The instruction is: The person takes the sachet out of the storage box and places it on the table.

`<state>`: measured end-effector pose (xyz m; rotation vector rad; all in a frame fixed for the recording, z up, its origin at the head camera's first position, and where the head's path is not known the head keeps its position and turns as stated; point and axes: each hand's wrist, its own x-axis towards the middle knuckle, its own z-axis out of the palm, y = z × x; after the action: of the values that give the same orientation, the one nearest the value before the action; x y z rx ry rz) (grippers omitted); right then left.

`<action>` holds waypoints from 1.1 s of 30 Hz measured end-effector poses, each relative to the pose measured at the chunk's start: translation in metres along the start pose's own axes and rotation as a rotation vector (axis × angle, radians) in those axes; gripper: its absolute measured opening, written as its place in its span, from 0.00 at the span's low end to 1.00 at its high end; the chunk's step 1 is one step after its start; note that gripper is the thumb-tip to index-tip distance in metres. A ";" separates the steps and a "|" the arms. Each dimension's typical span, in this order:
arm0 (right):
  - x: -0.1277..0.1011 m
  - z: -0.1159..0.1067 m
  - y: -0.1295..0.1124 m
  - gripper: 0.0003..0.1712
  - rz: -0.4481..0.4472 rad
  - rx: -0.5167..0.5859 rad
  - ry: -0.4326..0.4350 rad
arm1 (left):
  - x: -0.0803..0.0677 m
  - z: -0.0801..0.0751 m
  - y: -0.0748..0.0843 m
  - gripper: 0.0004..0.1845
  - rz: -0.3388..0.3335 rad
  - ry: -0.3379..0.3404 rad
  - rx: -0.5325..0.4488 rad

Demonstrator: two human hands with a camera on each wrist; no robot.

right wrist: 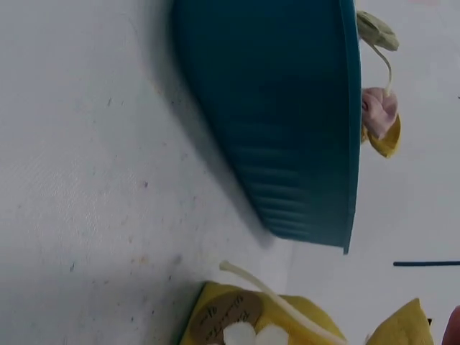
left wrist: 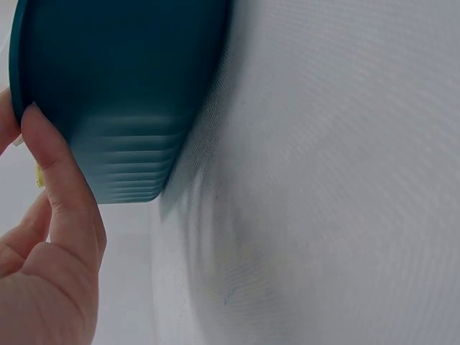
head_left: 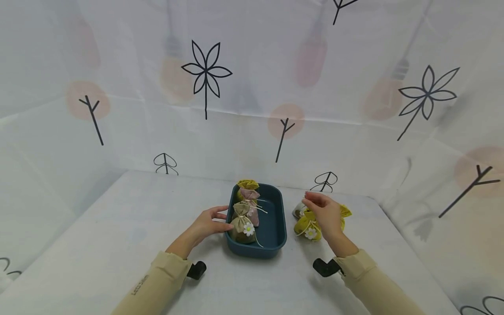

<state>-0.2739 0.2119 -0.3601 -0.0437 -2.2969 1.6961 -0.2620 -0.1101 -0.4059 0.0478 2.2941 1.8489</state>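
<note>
Fingers of our left hand [head_left: 206,225] lay straight against the teal tray [head_left: 275,236] on the table, while our right hand [head_left: 327,214] hovered relaxed over the yellow sachet [head_left: 309,228] beside it.

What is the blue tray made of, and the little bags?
The tray looks like matte plastic: smooth, evenly teal, with moulded ridges at its corner in the wrist views. The bags look like soft woven cloth, gathered and tied with string; each flower may be felt.
</note>
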 end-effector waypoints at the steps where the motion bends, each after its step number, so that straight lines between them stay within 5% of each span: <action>1: 0.000 0.001 0.000 0.22 -0.005 0.002 -0.006 | 0.000 0.000 0.000 0.39 0.000 0.000 0.000; 33: 0.018 0.047 -0.019 0.20 -0.025 -0.017 -0.064 | 0.001 0.001 0.000 0.39 -0.004 0.010 0.016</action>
<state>-0.3001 0.1657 -0.3506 0.0357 -2.3475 1.6900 -0.2624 -0.1090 -0.4067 0.0366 2.3138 1.8333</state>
